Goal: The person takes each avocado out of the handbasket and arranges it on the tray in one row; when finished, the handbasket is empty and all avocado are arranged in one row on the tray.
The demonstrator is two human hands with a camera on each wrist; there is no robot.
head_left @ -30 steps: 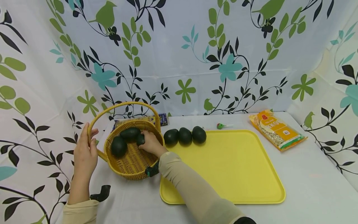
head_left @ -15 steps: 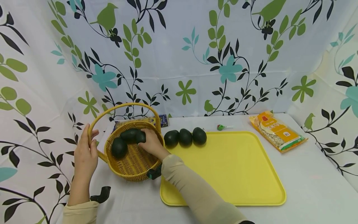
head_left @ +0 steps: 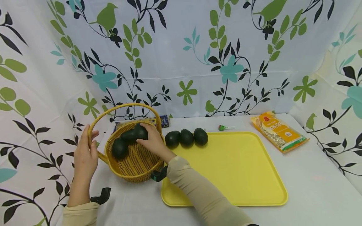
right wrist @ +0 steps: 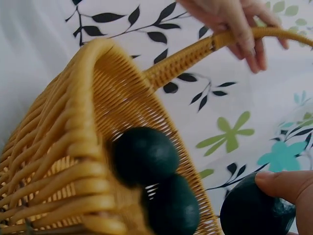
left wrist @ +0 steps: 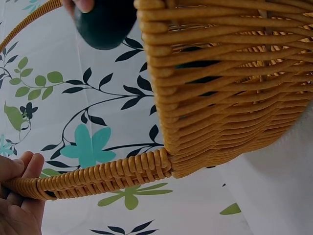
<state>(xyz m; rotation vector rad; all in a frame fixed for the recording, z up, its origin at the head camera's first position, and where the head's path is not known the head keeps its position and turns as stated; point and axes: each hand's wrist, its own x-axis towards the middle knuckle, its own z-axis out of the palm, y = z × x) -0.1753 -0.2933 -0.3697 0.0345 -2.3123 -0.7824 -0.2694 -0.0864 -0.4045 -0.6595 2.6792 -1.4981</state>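
Right hand [head_left: 154, 139] has one! A dark avocado [head_left: 140, 131] is gripped between thumb and fingers, and the wrist views place it just past the rim of the wicker basket [head_left: 135, 171]. On the other side, the left hand [head_left: 86, 153] is wrapped around the basket's arched handle [head_left: 128, 104]. Two more fruits [head_left: 120, 148] lie inside, touching, over by the left and far wall. To the right sits the yellow tray [head_left: 232, 169], with three avocados [head_left: 187, 138] lined up at its far left corner and the right sleeve [head_left: 198, 188] crossing above it. Out on the white surface [head_left: 314, 182]: an orange bag [head_left: 278, 131] beyond the tray's right edge, a small green-topped stick [head_left: 222, 127] behind the tray, and a blue-and-yellow packet [head_left: 165, 121] partly hidden behind the basket.
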